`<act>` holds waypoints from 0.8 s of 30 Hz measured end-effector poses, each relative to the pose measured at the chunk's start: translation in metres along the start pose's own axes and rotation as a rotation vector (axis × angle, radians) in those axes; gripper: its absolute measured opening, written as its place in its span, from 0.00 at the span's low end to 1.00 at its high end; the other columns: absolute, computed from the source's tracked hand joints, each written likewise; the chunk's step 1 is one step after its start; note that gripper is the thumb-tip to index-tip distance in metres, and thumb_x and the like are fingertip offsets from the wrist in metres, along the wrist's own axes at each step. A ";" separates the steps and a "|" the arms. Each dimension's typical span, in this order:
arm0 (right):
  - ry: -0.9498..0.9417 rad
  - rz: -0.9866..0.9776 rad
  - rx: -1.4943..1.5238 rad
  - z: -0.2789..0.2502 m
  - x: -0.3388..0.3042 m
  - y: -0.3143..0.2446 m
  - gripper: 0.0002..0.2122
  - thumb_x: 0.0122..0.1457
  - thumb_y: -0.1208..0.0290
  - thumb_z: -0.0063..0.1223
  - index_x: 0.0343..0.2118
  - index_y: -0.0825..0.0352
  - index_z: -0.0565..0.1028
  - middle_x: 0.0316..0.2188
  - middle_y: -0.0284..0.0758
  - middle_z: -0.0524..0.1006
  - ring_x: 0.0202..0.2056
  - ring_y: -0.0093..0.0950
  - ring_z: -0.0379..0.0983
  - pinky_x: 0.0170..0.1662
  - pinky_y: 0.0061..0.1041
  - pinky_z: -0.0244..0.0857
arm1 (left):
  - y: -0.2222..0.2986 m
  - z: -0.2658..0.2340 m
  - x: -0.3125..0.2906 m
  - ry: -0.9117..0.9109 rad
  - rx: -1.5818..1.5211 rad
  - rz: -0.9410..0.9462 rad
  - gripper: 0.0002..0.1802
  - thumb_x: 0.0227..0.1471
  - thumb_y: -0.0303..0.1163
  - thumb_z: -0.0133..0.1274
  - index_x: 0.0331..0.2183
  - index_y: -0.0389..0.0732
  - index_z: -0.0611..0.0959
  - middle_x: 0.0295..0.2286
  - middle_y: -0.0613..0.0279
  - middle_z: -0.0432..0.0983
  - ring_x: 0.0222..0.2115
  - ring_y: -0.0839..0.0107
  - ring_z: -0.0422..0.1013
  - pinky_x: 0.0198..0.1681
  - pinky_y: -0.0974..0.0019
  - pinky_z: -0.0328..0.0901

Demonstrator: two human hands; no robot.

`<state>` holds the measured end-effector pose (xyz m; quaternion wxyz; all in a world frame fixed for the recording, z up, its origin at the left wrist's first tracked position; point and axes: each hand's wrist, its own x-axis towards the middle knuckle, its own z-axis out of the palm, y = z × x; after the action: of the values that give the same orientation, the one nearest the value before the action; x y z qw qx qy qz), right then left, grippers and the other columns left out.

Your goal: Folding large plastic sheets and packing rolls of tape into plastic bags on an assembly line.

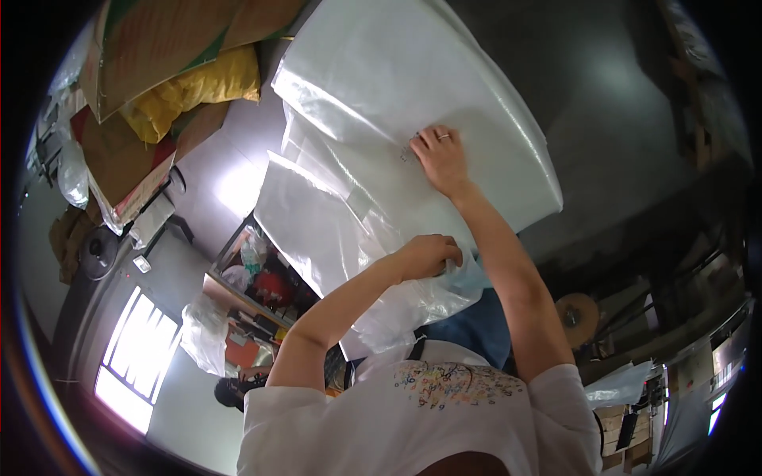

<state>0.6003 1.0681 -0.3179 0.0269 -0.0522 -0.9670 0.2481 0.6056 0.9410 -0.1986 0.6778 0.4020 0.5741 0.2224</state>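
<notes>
Across the table in front of me lies a large sheet of translucent white plastic (pixel 365 87), with loose, wrinkled plastic film (pixel 436 305) bunched at its near end against my body. My left hand (pixel 427 255) is closed at this near end, its fingers curled round a fold of the film. Farther out, my right hand (pixel 443 161) rests on the sheet with its fingers bent and drawn together. A few small dark bits or marks (pixel 406 153) show beside its fingertips, too small to name. Whatever lies under those fingertips is hidden.
Cardboard boxes (pixel 159 40) and a yellow sack (pixel 198 87) are at the far left. A shelf (pixel 250 300) with bags and small goods stands left of the table. Nearer right is a round brown roll (pixel 576 317). Another person's dark hair (pixel 228 392) shows lower left.
</notes>
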 end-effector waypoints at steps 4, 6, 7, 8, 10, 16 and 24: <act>0.420 0.500 -0.295 -0.028 -0.011 0.073 0.18 0.53 0.53 0.51 0.39 0.62 0.71 0.40 0.37 0.70 0.44 0.40 0.67 0.45 0.38 0.60 | 0.017 -0.010 -0.001 0.148 -0.061 0.078 0.20 0.36 0.16 0.44 0.35 0.44 0.77 0.33 0.60 0.72 0.38 0.59 0.67 0.41 0.60 0.64; 0.312 0.987 -0.558 -0.015 -0.061 0.146 0.25 0.55 0.46 0.46 0.42 0.67 0.73 0.37 0.43 0.73 0.40 0.42 0.70 0.42 0.37 0.62 | 0.036 -0.017 0.008 0.151 -0.306 -0.043 0.20 0.35 0.14 0.44 0.33 0.44 0.78 0.34 0.63 0.72 0.38 0.60 0.67 0.41 0.61 0.64; 0.012 1.293 0.014 -0.019 -0.076 0.169 0.29 0.53 0.45 0.45 0.41 0.72 0.72 0.42 0.47 0.71 0.45 0.44 0.67 0.48 0.36 0.57 | 0.035 -0.016 0.006 0.154 -0.306 -0.044 0.20 0.35 0.14 0.44 0.33 0.44 0.78 0.34 0.63 0.72 0.38 0.60 0.67 0.41 0.61 0.64; -0.309 1.510 0.618 -0.027 -0.079 0.178 0.32 0.52 0.44 0.44 0.41 0.77 0.72 0.46 0.52 0.70 0.50 0.46 0.64 0.54 0.36 0.52 | 0.033 -0.013 0.005 0.184 -0.255 0.080 0.20 0.35 0.14 0.44 0.34 0.44 0.78 0.34 0.63 0.72 0.38 0.60 0.67 0.41 0.61 0.64; -0.348 1.447 0.594 -0.024 -0.079 0.179 0.30 0.51 0.47 0.46 0.40 0.76 0.73 0.45 0.53 0.71 0.48 0.46 0.66 0.52 0.33 0.54 | 0.032 -0.010 0.007 0.212 -0.202 0.207 0.20 0.36 0.14 0.45 0.34 0.44 0.77 0.34 0.63 0.72 0.37 0.60 0.67 0.40 0.62 0.64; -0.294 1.330 0.639 -0.038 -0.088 0.175 0.21 0.47 0.55 0.53 0.39 0.68 0.76 0.41 0.50 0.74 0.45 0.42 0.69 0.47 0.31 0.61 | 0.044 -0.010 0.005 0.173 -0.061 0.157 0.18 0.37 0.16 0.48 0.34 0.44 0.77 0.32 0.61 0.73 0.34 0.59 0.69 0.37 0.61 0.65; 0.649 0.841 0.640 -0.119 -0.062 0.081 0.06 0.47 0.81 0.56 0.27 0.66 0.71 0.44 0.42 0.73 0.44 0.34 0.70 0.47 0.29 0.63 | 0.050 -0.012 0.001 0.116 -0.211 0.243 0.15 0.38 0.18 0.49 0.32 0.43 0.78 0.30 0.63 0.74 0.35 0.62 0.69 0.38 0.63 0.66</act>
<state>0.6780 1.1886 -0.2544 0.2336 -0.4909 -0.6839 0.4865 0.6021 0.9738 -0.1591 0.6501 0.3816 0.5328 0.3846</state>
